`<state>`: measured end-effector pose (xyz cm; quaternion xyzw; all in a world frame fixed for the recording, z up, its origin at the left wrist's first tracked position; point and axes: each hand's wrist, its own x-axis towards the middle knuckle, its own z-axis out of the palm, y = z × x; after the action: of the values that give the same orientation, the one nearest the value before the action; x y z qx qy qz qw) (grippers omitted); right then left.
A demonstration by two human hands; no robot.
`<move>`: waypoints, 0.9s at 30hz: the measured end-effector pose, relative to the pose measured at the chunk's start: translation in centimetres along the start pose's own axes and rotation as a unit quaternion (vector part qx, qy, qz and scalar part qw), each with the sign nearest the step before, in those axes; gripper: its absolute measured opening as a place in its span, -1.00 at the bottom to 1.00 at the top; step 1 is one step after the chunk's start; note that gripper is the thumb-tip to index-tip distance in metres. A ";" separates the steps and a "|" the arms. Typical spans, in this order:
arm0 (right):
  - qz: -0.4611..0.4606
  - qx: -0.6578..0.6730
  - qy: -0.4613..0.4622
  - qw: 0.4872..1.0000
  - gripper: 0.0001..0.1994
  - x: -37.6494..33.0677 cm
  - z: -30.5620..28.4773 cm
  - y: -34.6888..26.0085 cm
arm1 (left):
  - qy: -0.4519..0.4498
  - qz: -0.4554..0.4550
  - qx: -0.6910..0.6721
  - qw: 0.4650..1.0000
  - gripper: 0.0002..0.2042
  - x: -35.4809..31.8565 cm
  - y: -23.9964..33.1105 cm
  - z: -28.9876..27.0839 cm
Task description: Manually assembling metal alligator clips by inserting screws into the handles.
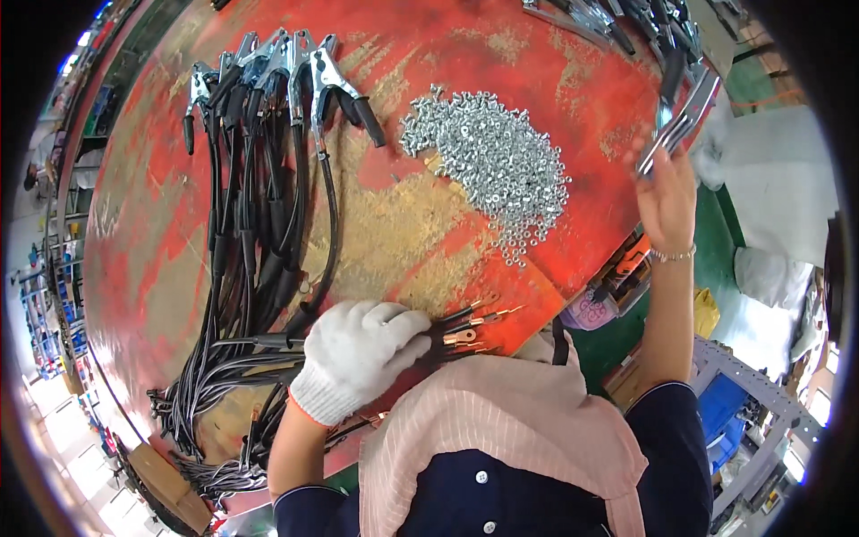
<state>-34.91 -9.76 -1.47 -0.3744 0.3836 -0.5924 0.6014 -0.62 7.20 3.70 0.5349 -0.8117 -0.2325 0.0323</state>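
Observation:
My left hand (362, 353), in a white knitted glove, is closed around a bunch of black cables near the table's front edge. Copper cable lugs (461, 337) stick out to the right of the glove. Out at the right edge, my bare right hand (669, 201) grips a silver metal clamp (684, 121); the fingers are partly blurred. That clamp is beside a pile of clamps (617, 22) at the far right. At the back left, finished-looking silver clamps with black handles (327, 80) are joined to black cables (268, 206).
A heap of small wing nuts and nuts (492, 157) lies mid-table on the worn red tabletop (376, 242). More cable ends (188, 430) bunch at the front left. A box with orange items (631, 264) and a grey metal rack (752, 394) stand off the table's right side.

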 end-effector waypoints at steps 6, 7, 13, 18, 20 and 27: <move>0.079 0.070 -0.024 0.994 -0.54 -5.5 2.1 1.8 | -0.060 0.021 0.034 0.997 -0.78 -1.1 0.0 1.1; 0.081 0.084 -0.055 0.992 -0.54 -5.8 1.8 2.3 | -0.068 0.024 0.033 0.997 -0.78 -1.1 0.0 1.2; 0.057 0.038 -0.055 0.996 -0.39 -6.9 4.1 2.1 | 0.049 -0.075 -0.046 0.995 -0.81 -0.4 -0.3 -0.8; -0.030 -0.157 -0.051 0.986 -0.42 -7.5 4.6 2.0 | 0.193 -0.129 -0.075 0.970 -0.81 2.6 -0.9 -1.0; -0.077 -0.234 -0.082 0.966 -0.40 -7.7 4.3 2.2 | 0.184 -0.139 -0.173 0.958 -0.80 3.7 -1.6 -0.3; -0.008 -0.011 -0.029 1.000 -0.44 -7.7 4.0 2.6 | 0.065 -0.206 -0.456 0.863 -0.79 5.2 -2.0 0.5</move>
<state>-30.25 -1.99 -2.00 -0.4004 0.3696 -0.5820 0.6036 -1.30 2.15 1.37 0.6292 -0.4824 -0.5427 0.2771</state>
